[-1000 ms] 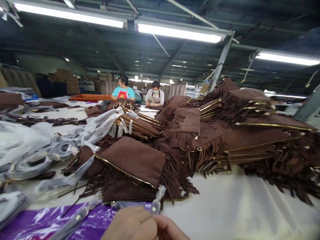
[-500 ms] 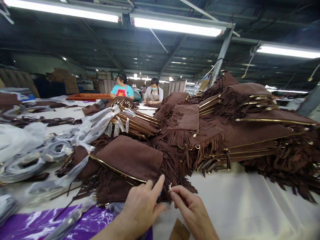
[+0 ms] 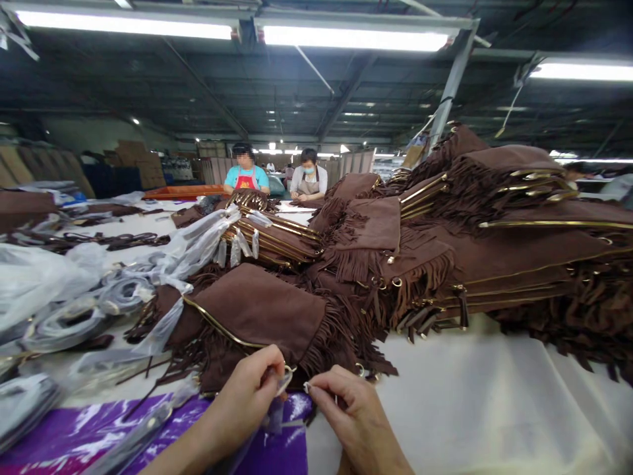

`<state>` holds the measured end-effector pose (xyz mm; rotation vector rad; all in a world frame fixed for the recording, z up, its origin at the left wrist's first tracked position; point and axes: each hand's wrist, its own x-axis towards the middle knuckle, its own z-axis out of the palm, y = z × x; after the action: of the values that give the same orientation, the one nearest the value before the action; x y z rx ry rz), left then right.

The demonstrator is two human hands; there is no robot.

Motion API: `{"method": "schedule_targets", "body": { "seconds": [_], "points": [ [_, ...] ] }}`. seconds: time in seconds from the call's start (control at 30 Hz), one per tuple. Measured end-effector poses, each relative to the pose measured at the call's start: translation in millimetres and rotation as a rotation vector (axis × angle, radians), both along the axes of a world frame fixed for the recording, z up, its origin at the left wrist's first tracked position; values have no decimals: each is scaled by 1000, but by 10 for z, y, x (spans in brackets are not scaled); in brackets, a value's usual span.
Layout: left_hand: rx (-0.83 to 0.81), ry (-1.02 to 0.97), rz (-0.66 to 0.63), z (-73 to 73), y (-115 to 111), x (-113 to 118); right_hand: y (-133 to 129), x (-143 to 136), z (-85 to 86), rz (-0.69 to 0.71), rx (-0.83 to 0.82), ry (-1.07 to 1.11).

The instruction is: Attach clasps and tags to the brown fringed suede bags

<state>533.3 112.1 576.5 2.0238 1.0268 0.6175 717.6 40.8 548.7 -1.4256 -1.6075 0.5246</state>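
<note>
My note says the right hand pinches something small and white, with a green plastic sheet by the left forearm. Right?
The colour is wrong: in the head view the plastic sheet is purple, not green. The right hand does pinch something small and white.

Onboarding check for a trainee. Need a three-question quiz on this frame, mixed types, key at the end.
1. True or false: the right hand pinches a small white piece.
2. What colour is the glossy sheet under the left arm?
A) green
B) purple
C) yellow
3. Fill in: the front bag has fringe and a ____-coloured zip.

Key:
1. True
2. B
3. gold
</note>
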Motion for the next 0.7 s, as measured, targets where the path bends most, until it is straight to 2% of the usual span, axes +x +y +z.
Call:
{"method": "schedule_targets", "body": {
  "seconds": [0.1, 0.3, 0.53, 0.7],
  "points": [
    [-106, -31, 21, 37, -25, -15, -14, -75, -8, -43, 40, -60],
    [110, 41, 151, 44, -58, 24, -29, -272, -87, -142, 49, -169],
    [-71, -110, -9, 19, -83, -43, -25, -384, -92, -171, -14, -36],
    [-206, -149, -29, 94, -109, -24, -17, -380, -78, -190, -33, -75]
  ]
}}
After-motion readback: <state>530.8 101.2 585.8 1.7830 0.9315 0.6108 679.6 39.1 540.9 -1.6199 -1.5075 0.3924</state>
